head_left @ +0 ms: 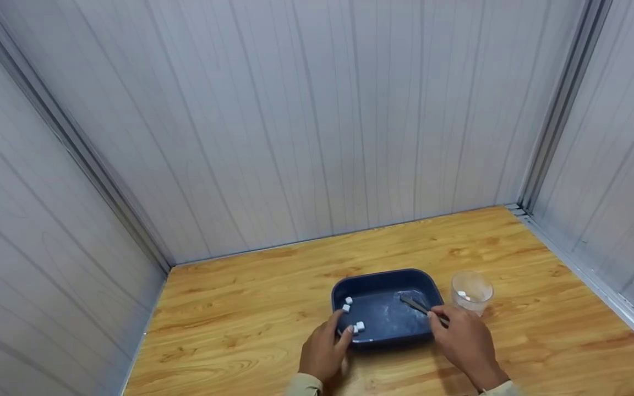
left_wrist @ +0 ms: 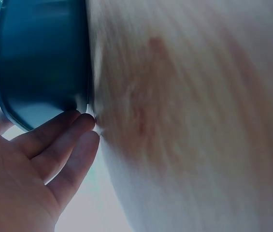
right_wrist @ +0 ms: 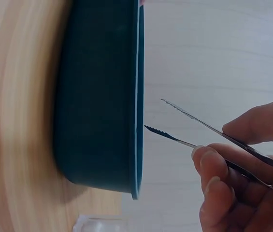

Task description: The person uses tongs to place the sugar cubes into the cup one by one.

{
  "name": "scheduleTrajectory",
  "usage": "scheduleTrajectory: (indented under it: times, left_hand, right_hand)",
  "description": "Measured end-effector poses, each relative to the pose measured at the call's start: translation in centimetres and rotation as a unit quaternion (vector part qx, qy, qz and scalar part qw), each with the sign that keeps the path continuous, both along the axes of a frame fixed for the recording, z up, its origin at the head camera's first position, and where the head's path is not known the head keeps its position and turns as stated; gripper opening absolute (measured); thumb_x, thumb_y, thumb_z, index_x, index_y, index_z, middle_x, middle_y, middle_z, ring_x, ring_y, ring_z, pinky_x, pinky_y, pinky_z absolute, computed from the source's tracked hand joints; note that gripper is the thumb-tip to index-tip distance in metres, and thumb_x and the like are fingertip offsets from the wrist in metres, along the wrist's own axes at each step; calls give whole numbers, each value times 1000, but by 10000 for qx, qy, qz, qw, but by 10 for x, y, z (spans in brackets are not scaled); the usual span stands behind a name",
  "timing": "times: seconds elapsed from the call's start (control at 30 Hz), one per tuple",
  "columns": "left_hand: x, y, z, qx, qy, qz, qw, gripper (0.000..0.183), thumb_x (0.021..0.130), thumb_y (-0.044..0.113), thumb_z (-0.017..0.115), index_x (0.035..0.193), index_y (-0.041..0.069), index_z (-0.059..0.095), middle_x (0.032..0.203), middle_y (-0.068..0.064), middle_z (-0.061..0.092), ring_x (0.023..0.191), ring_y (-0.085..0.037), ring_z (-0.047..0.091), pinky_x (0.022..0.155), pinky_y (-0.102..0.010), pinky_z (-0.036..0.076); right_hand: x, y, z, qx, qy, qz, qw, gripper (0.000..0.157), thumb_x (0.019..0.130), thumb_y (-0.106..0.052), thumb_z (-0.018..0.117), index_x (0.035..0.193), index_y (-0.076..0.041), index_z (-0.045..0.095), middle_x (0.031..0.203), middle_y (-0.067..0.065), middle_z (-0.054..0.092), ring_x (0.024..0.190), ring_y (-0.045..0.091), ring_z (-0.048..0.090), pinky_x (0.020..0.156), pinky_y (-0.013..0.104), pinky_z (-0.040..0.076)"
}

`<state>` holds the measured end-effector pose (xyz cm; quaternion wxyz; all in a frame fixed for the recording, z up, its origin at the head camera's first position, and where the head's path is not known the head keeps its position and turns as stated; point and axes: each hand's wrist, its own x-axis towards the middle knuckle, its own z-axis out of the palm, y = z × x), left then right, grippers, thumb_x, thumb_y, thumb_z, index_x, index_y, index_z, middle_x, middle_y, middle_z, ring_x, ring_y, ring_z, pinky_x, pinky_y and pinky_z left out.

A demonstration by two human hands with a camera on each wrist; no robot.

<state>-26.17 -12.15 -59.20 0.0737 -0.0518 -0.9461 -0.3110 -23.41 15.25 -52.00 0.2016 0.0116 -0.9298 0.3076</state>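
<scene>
A dark blue rectangular basin [head_left: 388, 342] sits on the wooden table. My left hand [head_left: 322, 346] grips its near left corner, thumb at the rim; in the left wrist view the fingers [left_wrist: 61, 140] lie along the outer wall. Several small white cubes [head_left: 349, 301] are inside at the left, two of them close to the thumb. In my right hand [head_left: 464, 338] are metal tweezers [head_left: 416, 305], slanting over the basin's right side. The right wrist view shows their serrated tips [right_wrist: 161, 132] spread apart with nothing between them.
To the right of the basin, near my right hand, stands a clear cup [head_left: 476, 283] with a few white cubes [head_left: 462, 295] in it. Pale panelled walls [head_left: 317, 121] enclose the table [head_left: 229, 313] at the back and on both sides.
</scene>
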Motion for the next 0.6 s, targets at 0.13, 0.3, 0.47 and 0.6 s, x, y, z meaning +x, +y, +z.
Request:
scheduleTrajectory:
  times: [0.13, 0.3, 0.47, 0.6]
  left_hand:
    - [-1, 0, 0, 43, -36, 13, 10000, 49, 90, 54, 48, 132, 27, 50, 114, 0, 62, 105, -20, 57, 85, -44, 45]
    - [-1, 1, 1, 137, -100, 25, 9999, 51, 89, 54, 50, 132, 27, 50, 116, 0, 61, 107, -20, 56, 87, -45, 44]
    - [0, 1, 1, 95, -8, 16, 10000, 52, 88, 54, 53, 132, 26, 50, 118, 1, 61, 107, -20, 57, 86, -44, 45]
    - [-1, 2, 0, 85, -1, 40, 10000, 53, 87, 52, 55, 133, 26, 50, 119, 1, 60, 107, -20, 56, 86, -44, 45]
  right_hand:
    - [0, -4, -2, 8, -143, 14, 9999, 15, 82, -25, 67, 88, -14, 73, 86, 2, 69, 79, 19, 63, 66, 43, 49]
    - [0, -10, -8, 105, -132, 97, 9998, 11, 81, -25, 68, 86, -15, 73, 83, -2, 67, 77, 18, 62, 65, 42, 48]
    - [0, -17, -13, 140, -69, 191, 9997, 7, 79, -23, 70, 83, -18, 73, 80, -6, 66, 75, 17, 61, 64, 40, 47]
    - [0, -23, -16, 95, -298, 327, 9990, 4, 80, -23, 70, 82, -21, 72, 80, -8, 64, 74, 12, 59, 63, 38, 47]
